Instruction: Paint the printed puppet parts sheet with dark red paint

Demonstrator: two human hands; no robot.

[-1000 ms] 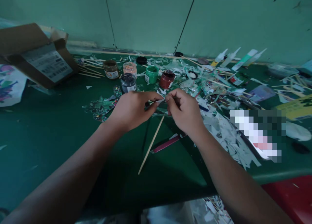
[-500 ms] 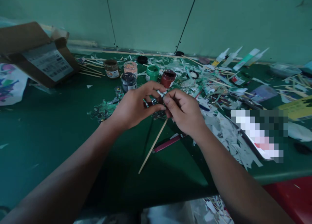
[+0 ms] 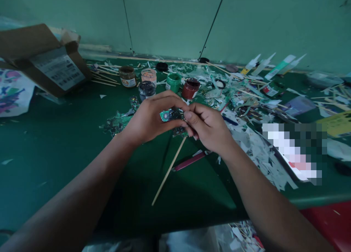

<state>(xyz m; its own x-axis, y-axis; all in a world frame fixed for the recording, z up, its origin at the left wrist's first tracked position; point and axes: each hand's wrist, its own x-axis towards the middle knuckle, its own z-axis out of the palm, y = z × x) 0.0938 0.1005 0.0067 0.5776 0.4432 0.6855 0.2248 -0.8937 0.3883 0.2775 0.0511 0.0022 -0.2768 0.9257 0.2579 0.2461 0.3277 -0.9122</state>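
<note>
My left hand (image 3: 149,118) and my right hand (image 3: 210,126) meet over the green table (image 3: 55,142), fingertips pinched together on a small shiny glittery piece (image 3: 170,115). A thin wooden stick (image 3: 168,170) slants down from under the hands toward the front edge; I cannot tell whether a hand holds its upper end. A pink pencil-like stick (image 3: 189,161) lies on the table just under my right wrist.
Small paint jars (image 3: 172,82) stand behind the hands. A cardboard box (image 3: 46,62) sits at the far left. Paper scraps (image 3: 260,153), wooden sticks and glue tubes (image 3: 274,64) litter the right side. Glittery scraps (image 3: 116,122) lie left of the hands.
The hands have drawn closer and the left fingers have curled over the shiny piece, which now shows more between the fingertips. The view has shifted slightly.
</note>
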